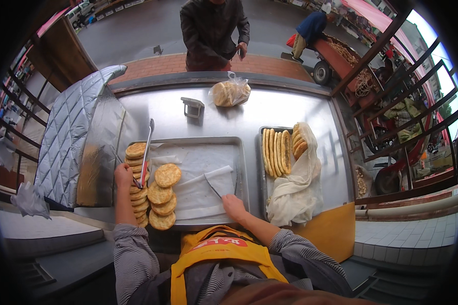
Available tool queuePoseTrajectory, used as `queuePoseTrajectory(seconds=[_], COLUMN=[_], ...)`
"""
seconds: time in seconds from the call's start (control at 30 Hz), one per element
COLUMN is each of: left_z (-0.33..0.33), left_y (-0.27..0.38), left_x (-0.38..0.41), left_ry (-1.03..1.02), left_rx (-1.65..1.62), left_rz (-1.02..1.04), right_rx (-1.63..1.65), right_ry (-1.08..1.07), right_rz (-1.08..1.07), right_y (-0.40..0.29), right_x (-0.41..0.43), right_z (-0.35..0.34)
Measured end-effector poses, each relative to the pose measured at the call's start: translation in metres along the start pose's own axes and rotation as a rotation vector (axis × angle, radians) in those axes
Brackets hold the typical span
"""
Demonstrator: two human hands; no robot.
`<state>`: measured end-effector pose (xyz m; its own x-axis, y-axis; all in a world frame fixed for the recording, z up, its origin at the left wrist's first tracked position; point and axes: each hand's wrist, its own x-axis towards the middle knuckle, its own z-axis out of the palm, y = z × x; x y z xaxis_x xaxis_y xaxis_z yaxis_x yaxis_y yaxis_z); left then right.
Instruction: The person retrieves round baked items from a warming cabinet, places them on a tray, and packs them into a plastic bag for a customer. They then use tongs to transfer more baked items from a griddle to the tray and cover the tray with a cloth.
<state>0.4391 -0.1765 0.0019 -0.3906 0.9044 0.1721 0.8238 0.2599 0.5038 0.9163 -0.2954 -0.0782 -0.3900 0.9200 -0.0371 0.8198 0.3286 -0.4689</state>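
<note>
My left hand is closed at the left edge of the flatbread rows, with a thin dark tool sticking up from it; its kind is unclear. Beside it, metal tongs with red handles lean across stacked round flatbreads. More golden flatbreads overlap along the left side of a metal baking tray. My right hand reaches over the tray's front right part and grips a thin metal tool, its far end at the white lining paper.
A bag of flatbreads and a small stand sit toward the counter's far side. Right of the tray, another tray holds long breads and cream cloth. A quilted silver cover borders the left. A person stands opposite.
</note>
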Motion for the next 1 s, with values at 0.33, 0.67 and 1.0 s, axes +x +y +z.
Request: queuePoseTrajectory(seconds=[0.33, 0.67, 1.0], left_z=[0.005, 0.079, 0.141], left_y=[0.140, 0.180, 0.174], left_x=[-0.189, -0.252, -0.271], left_ry=[-0.200, -0.249, -0.304], left_rx=[-0.623, -0.445, -0.262], left_rz=[-0.122, 0.148, 0.278], right_rx=[-0.019, -0.283, -0.419], right_ry=[0.210, 0.333, 0.501], right_rz=[-0.181, -0.061, 0.066], right_y=[-0.019, 0.041, 0.050], right_x=[-0.013, -0.057, -0.080], right_z=[-0.076, -0.184, -0.233])
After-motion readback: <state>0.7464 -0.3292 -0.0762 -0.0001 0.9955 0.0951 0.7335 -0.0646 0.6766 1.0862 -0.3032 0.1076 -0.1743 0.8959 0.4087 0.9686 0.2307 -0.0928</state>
